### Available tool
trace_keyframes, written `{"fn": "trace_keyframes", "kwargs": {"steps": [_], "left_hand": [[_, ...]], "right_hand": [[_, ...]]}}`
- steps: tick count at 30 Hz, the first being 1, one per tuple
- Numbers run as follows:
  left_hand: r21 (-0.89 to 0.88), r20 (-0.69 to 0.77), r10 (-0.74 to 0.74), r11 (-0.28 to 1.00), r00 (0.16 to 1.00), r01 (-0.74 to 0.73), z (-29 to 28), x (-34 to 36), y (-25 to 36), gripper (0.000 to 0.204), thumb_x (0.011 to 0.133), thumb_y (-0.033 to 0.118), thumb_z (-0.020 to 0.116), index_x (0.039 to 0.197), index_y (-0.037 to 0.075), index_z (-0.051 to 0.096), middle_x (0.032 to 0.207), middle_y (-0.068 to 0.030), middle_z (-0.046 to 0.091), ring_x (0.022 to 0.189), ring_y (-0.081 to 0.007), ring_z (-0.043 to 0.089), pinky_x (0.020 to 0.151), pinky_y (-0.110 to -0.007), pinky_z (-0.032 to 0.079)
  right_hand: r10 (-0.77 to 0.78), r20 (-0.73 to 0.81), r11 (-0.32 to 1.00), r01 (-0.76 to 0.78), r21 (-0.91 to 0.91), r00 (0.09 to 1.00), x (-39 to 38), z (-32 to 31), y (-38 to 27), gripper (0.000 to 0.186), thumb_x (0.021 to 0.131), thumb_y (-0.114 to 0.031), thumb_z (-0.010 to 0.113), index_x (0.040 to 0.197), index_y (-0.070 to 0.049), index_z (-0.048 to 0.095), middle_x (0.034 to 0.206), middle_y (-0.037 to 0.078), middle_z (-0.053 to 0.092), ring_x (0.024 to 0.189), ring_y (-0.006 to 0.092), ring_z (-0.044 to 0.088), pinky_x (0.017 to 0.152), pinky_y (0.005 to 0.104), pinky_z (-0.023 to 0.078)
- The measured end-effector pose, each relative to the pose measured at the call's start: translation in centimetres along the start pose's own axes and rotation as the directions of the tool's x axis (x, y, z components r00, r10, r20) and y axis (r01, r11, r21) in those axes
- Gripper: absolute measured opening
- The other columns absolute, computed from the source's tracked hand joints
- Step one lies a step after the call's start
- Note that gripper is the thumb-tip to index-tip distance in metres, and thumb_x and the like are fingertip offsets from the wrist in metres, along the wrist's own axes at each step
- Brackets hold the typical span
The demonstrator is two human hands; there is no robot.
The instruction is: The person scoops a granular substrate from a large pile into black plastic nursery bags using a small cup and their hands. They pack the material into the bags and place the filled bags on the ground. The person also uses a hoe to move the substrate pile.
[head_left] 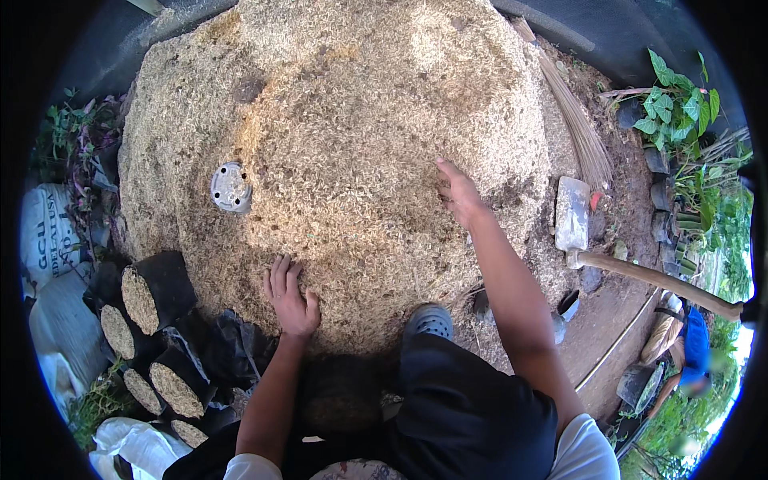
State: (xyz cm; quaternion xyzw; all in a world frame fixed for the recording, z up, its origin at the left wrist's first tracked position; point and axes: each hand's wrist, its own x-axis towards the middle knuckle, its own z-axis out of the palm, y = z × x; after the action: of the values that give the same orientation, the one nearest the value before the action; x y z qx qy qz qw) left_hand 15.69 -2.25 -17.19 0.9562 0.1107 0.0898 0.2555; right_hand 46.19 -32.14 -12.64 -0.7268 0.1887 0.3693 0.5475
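A broad heap of pale husk-like mix (360,112), flecked with dark bits, spreads in front of me. My left hand (292,300) rests on its near edge, fingers apart and holding nothing. Farther out to the right, my right hand (458,192) is over the heap with its fingers spread and nothing gripped. A grey pot (231,187) with several holes in its base lies bottom up on the heap, beyond my left hand. Between my arms, close to my body, is a dark shape that I cannot make out.
Several black bags (170,288) filled with the mix stand at the left, near white sacks (56,232). At the right lie a hoe (640,276) and a stick broom (572,120). My clog (430,322) stands at the heap's near edge. Another person in blue (696,344) is at the far right.
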Motion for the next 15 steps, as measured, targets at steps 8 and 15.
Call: {"fn": "trace_keyframes", "kwargs": {"steps": [8, 15], "left_hand": [[-0.013, -0.013, -0.009, 1.000, 1.000, 0.009, 0.1, 0.2, 0.0, 0.061, 0.089, 0.035, 0.058, 0.141, 0.004, 0.063, 0.156, -0.0228, 0.055, 0.154, -0.0440, 0.045, 0.132, -0.065, 0.022], [-0.018, -0.023, -0.003, 1.000, 1.000, 0.003, -0.1, 0.1, -0.4, 0.060, 0.093, 0.041, 0.057, 0.140, 0.005, 0.065, 0.157, -0.0205, 0.056, 0.154, -0.0428, 0.046, 0.132, -0.064, 0.023]], "right_hand": [[0.095, 0.083, 0.990, -0.103, 0.099, 0.992, 1.3, 7.1, -2.3, 0.129, 0.083, -0.089, 0.064, 0.182, -0.024, 0.011, 0.187, 0.024, -0.002, 0.172, 0.0461, 0.000, 0.130, 0.0777, 0.004], [0.002, 0.049, 0.985, -0.011, 0.173, 0.999, 2.3, 9.3, -2.5, 0.137, 0.077, -0.092, 0.065, 0.182, -0.024, 0.009, 0.187, 0.023, -0.001, 0.171, 0.0462, 0.002, 0.130, 0.0773, 0.005]]}}
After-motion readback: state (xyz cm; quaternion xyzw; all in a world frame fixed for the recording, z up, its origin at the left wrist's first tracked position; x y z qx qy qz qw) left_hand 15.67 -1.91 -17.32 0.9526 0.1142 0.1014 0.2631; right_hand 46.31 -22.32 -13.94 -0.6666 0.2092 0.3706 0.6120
